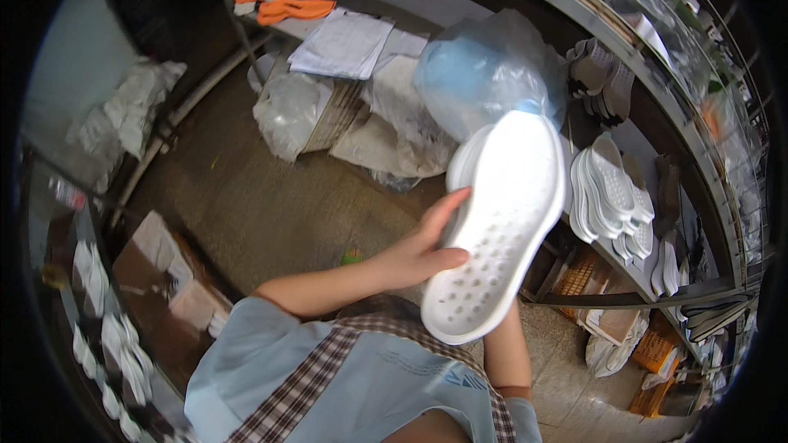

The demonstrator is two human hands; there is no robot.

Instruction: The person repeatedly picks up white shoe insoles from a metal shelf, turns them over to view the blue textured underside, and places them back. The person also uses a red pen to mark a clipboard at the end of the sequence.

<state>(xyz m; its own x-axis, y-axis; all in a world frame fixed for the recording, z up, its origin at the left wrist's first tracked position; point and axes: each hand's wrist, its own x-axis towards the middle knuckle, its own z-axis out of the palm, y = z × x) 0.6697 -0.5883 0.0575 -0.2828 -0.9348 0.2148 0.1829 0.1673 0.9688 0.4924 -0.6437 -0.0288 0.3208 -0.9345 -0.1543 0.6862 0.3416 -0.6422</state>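
A white shoe sole (pixel 510 205) with rows of small hollows at its heel end is held up in front of me, tilted with its far end to the upper right. Another white sole (pixel 466 160) shows behind its left edge. My left hand (pixel 435 246) grips the front sole by its left side, the thumb lying over the rim and the fingers along the edge. My right forearm (pixel 506 353) rises from below and passes behind the soles. They cover my right hand, so its grip cannot be seen.
Stacked white soles (pixel 607 189) stand on a shelf to the right, with orange crates (pixel 657 353) below. Ahead are a blue-tinted plastic bag (pixel 476 70), white sheets (pixel 341 43), orange soles (pixel 295 10) and a sack (pixel 386 148). More soles (pixel 123 353) and a carton (pixel 197 303) sit left.
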